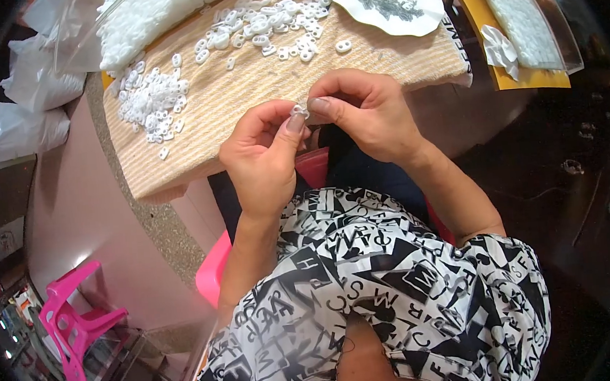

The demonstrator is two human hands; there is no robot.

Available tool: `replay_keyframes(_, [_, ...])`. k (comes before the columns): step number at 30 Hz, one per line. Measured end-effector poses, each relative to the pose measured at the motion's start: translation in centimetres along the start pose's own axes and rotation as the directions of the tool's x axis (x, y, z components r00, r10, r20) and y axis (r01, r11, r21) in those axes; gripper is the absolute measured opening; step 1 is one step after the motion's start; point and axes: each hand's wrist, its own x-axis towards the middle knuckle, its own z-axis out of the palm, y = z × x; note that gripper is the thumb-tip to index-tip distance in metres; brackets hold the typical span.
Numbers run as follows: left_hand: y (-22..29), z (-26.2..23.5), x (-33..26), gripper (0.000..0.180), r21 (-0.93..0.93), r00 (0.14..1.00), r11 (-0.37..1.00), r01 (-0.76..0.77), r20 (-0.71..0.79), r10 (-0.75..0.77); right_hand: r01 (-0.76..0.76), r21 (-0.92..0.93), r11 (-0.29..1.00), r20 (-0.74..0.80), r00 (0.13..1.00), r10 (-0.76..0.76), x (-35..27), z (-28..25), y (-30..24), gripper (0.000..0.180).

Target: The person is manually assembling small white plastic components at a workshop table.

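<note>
Wearing a black-and-white shirt. Pinching a small white piece between thumb and forefinger of the left hand, over the cloth's near edge. Holding the right hand's thumb and forefinger close at its right side; impossible to tell whether pinching it. Facing two heaps of white parts, plus a plate of grey bits.

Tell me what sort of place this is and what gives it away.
Probably a home or small informal workshop: loose piles of small white parts on a cloth-covered table, a scalloped white plate of dark bits, and a pink plastic stool.
</note>
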Motion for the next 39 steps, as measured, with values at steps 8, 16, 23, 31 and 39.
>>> replay_keyframes(8, [0.3,0.2,-0.4,0.009,-0.001,0.999,1.0,0.006,0.039,-0.006,0.061,-0.062,0.996,0.03,0.998,-0.059,-0.3,0.4,0.0,0.007])
replay_keyframes(16, [0.5,0.4,-0.7,0.008,0.061,1.0,0.998,-0.012,0.029,0.01,0.082,-0.09,0.993,0.003,0.997,-0.082,-0.5,0.8,0.2,0.006])
replay_keyframes(23, [0.3,0.2,-0.5,0.007,0.026,1.0,1.0,0.009,0.016,-0.009,0.078,-0.165,0.983,-0.007,0.997,-0.08,-0.3,1.0,-0.1,0.007])
replay_keyframes(31, [0.0,-2.1,2.0,0.012,-0.262,0.995,0.963,0.059,-0.06,-0.078,0.024,-0.189,0.982,-0.093,0.995,-0.042,1.6,-0.6,-0.1,0.02])
replay_keyframes(39, [0.4,-4.5,3.4,0.011,-0.459,0.997,0.888,0.026,-0.056,-0.058,0.391,-0.87,0.3,0.252,0.876,-0.411,9.1,0.4,1.1,0.012])
